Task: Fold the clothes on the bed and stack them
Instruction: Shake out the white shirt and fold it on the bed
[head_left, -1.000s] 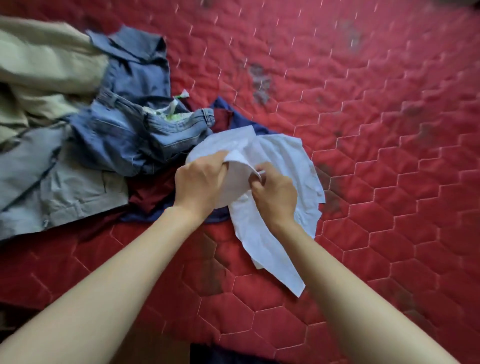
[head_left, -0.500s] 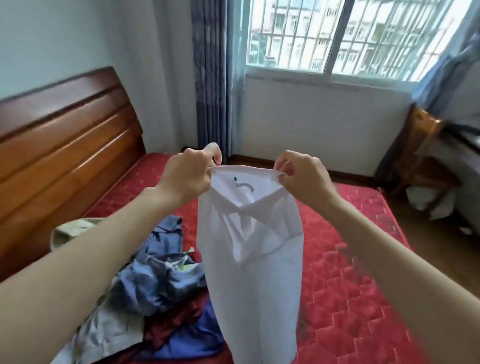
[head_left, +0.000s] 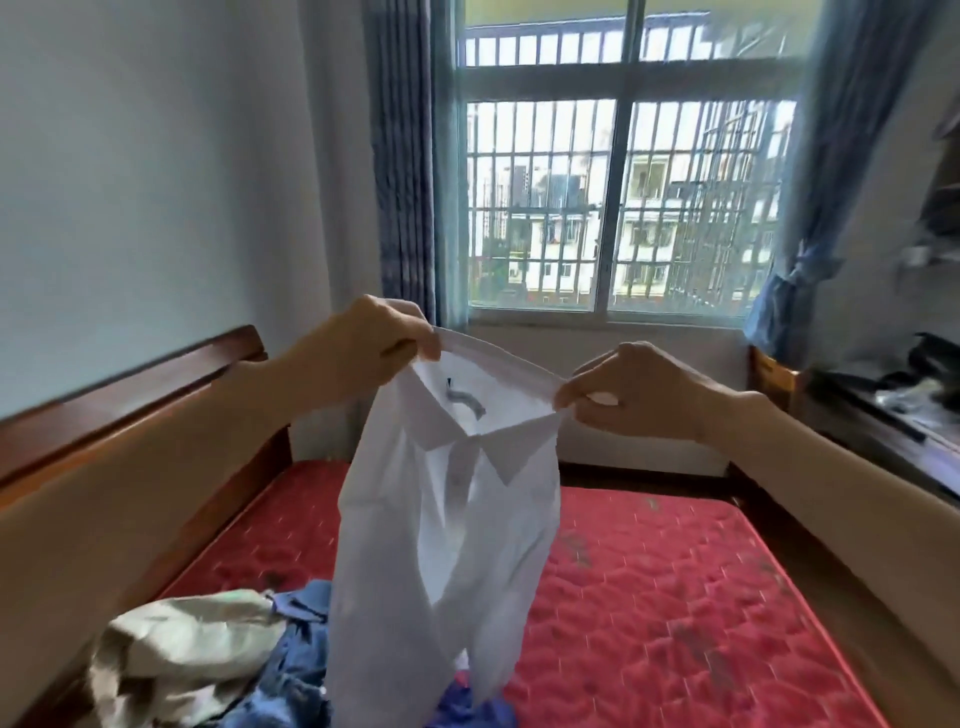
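I hold a white collared shirt (head_left: 447, 519) up in the air in front of me, my left hand (head_left: 374, 338) pinching one end of its collar band and my right hand (head_left: 631, 392) pinching the other, so the collar is stretched between them and the body of the shirt hangs straight down over the bed (head_left: 675, 597). By my reckoning I am only at the start: this shirt is opened out but not yet folded, and I see no folded stack anywhere on the red quilted mattress. The rest of the clothes lie in a loose heap at the near left of the bed, just behind and beside the hanging hem: a crumpled beige garment (head_left: 182, 654), blue denim (head_left: 296, 675) and a bit of darker blue cloth (head_left: 467, 712) below the shirt, all unfolded. The right part of the mattress is bare red quilting, and I judge that the place to lay the shirt flat; the heap sits close under the hem and could catch it if I lower it straight down. Beyond are the wooden headboard (head_left: 130, 415) on the left, the barred window (head_left: 618, 208) with blue curtains (head_left: 405, 156), and a dark cluttered counter (head_left: 893, 410) at the right.
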